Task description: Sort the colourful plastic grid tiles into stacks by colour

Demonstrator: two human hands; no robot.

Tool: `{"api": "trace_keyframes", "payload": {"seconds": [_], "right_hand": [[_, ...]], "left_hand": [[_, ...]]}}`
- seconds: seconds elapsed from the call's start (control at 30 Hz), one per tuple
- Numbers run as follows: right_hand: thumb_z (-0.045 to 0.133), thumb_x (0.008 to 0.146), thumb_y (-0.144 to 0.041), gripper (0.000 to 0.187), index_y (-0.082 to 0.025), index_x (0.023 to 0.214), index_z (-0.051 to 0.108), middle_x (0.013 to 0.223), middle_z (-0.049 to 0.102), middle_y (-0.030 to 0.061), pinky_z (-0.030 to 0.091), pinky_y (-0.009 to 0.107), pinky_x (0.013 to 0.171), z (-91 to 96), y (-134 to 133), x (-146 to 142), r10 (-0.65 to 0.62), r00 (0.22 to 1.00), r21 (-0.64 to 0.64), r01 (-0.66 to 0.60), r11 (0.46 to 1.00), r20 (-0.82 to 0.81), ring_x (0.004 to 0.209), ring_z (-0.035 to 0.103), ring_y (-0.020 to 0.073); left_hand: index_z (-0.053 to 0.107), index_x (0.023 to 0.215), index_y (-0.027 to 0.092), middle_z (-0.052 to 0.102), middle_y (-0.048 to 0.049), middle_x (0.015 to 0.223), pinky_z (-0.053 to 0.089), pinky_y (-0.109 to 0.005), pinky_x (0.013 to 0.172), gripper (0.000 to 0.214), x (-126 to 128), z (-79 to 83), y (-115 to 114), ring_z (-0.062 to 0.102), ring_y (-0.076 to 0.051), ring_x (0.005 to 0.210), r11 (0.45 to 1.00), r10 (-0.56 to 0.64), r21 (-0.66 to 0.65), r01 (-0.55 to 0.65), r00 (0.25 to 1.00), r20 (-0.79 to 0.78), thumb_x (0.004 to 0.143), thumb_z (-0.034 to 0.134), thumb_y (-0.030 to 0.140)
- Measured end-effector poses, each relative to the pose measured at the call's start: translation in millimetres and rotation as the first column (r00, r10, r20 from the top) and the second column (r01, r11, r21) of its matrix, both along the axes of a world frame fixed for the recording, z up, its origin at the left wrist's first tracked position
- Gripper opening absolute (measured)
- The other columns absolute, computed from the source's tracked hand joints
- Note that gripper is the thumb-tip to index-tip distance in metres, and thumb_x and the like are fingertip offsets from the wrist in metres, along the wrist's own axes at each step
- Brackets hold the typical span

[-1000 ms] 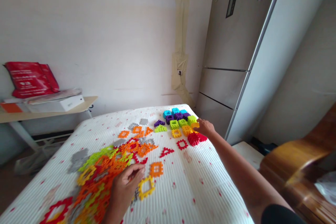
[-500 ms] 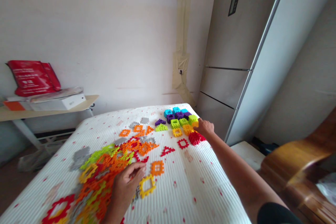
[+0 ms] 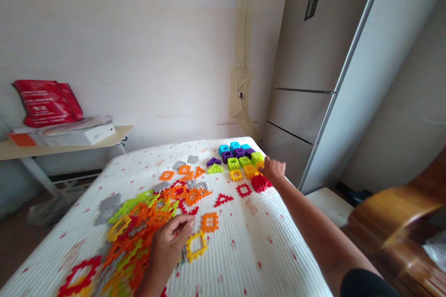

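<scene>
Plastic waffle blocks [image 3: 139,236] lay across a mattress [image 3: 244,250] with a white ribbed cover flecked with red. Nearest the viewer, they formed a loose, overlapping heap of orange, lime, grey and red frames. The left hand [image 3: 167,241] rested at the heap's right edge, half open with its fingers curled downward, just beside an orange square [image 3: 210,222] and a yellow frame [image 3: 195,247]. Whether it had hold of a piece could not be told.

Toward the mattress's far corner sat a tighter group of blocks in rows: cyan blocks [image 3: 225,149], purple blocks [image 3: 238,152] and lime blocks [image 3: 233,164], with a red cluster [image 3: 259,183] at the front. The right arm stretched across the mattress, and the right hand [image 3: 273,169] sat at this group, its fingers bent toward the red and orange pieces. Its grip was also unclear. A red triangle [image 3: 223,200] and a red square frame [image 3: 244,190] lay apart, between the heap and the group.

Beyond the mattress stood a steel fridge [image 3: 306,55]. To the left, a red bag [image 3: 47,103] sat on a narrow table [image 3: 66,145].
</scene>
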State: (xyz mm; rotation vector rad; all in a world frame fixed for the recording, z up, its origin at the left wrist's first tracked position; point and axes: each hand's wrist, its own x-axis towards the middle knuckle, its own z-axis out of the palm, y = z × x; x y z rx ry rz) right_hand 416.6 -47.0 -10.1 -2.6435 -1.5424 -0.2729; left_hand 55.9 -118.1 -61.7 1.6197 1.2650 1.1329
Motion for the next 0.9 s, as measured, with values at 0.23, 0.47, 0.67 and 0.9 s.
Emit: {"api": "trace_keyframes", "payload": {"seconds": [0.23,0.47,0.67,0.9], "right_hand": [[0.050,0.079,-0.048,0.043,-0.016,0.107,0.058,0.093,0.067,0.0158,0.037,0.045,0.077,0.8,-3.7,1.1,0.016,1.000,-0.023,-0.016,1.000,-0.017,0.087,0.063,0.0304],[0.044,0.081,-0.053,0.044,-0.016,0.096,0.063,0.086,0.067,0.0162,0.036,0.045,0.070,12.1,-15.7,-3.8,0.145,0.983,0.122,-0.158,0.980,0.109,0.078,0.062,0.0302],[0.039,0.089,-0.037,0.032,-0.018,0.093,0.064,0.083,0.068,0.0099,0.033,0.039,0.079,1.2,-48.5,-45.4,0.505,0.801,0.349,-0.596,0.723,0.322,0.078,0.060,0.0225],[0.043,0.090,-0.024,0.023,-0.020,0.088,0.065,0.075,0.067,0.0053,0.033,0.037,0.082,-35.6,-68.9,-105.5,0.837,0.446,0.346,-0.876,0.336,0.317,0.071,0.057,0.0170]], "left_hand": [[0.069,0.074,0.017,0.067,-0.0021,0.065,0.049,-0.025,0.059,0.021,6.0,6.6,-5.8,0.061,-0.016,0.061,0.996,0.038,0.077,-0.038,0.999,0.007,0.069,0.060,0.036],[0.069,0.075,0.017,0.068,-0.0028,0.070,0.048,-0.024,0.065,0.016,-9.9,19.3,-2.4,0.061,-0.014,0.066,0.967,0.108,0.237,-0.091,0.992,-0.058,0.075,0.054,0.025],[0.069,0.088,0.016,0.071,-0.0056,0.085,0.049,-0.025,0.074,0.028,-92.4,31.6,14.6,0.064,-0.017,0.078,0.768,0.614,0.310,-0.561,0.782,-0.105,0.079,0.049,0.034],[0.070,0.096,0.019,0.071,-0.0113,0.094,0.046,-0.033,0.079,0.031,-133.9,12.4,33.4,0.063,-0.027,0.094,0.776,0.574,0.163,-0.609,0.574,-0.584,0.069,0.059,0.029]]}}
